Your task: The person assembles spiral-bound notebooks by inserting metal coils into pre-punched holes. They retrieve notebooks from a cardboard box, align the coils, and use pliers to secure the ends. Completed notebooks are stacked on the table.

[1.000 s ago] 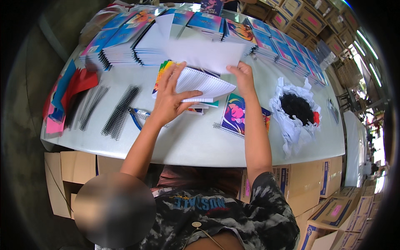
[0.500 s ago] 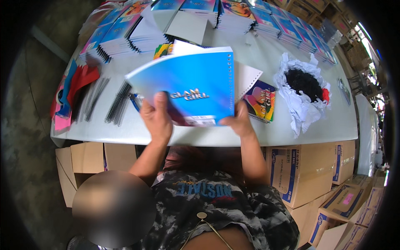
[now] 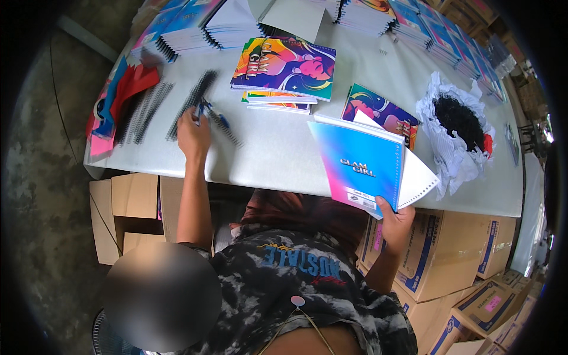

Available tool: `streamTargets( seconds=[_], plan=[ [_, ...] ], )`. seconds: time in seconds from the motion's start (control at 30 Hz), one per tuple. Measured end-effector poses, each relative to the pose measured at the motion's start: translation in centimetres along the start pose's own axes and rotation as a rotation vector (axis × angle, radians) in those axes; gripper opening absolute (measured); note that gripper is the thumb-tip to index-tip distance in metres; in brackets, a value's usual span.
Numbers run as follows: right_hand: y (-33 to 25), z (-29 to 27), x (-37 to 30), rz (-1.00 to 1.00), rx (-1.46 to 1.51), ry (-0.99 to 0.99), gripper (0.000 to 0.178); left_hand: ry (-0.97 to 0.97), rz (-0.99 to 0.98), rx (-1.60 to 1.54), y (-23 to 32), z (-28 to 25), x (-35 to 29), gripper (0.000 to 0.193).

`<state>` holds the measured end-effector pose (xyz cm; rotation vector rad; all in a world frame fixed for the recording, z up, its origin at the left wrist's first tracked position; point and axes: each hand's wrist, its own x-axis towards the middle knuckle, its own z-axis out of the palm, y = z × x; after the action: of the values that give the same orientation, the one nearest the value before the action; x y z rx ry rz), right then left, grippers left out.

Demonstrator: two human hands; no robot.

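My right hand point(image 3: 395, 222) grips the lower edge of an unbound notebook point(image 3: 361, 165) with a blue-to-pink cover and loose white pages, holding it tilted over the near edge of the grey table point(image 3: 278, 154). My left hand point(image 3: 192, 133) reaches to the left part of the table, its fingers closed on a small blue-handled tool point(image 3: 208, 112) lying next to black spiral binding coils point(image 3: 189, 100). A short stack of colourful covers point(image 3: 284, 68) lies beyond, in the middle.
Stacks of bound notebooks point(image 3: 195, 29) line the far side. More black coils point(image 3: 145, 112) and red and blue sheets point(image 3: 121, 89) lie at the left edge. White crumpled paper holding black scraps point(image 3: 458, 121) sits at right. Cardboard boxes point(image 3: 444, 254) stand under the table.
The blue notebook went from both hands in front of me down to the right hand alone. My left hand let go and reached left to the tool by the coils.
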<state>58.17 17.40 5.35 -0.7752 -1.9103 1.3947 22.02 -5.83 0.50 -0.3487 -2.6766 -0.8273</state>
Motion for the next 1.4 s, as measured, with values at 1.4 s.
streamTargets(
  seconds=[1.4],
  plan=[
    [-7.2,3.2,5.9,-0.436,-0.322,-0.232,0.022,-0.747,0.589,-1.011,12.1,-5.4,-5.1,0.023]
  ],
)
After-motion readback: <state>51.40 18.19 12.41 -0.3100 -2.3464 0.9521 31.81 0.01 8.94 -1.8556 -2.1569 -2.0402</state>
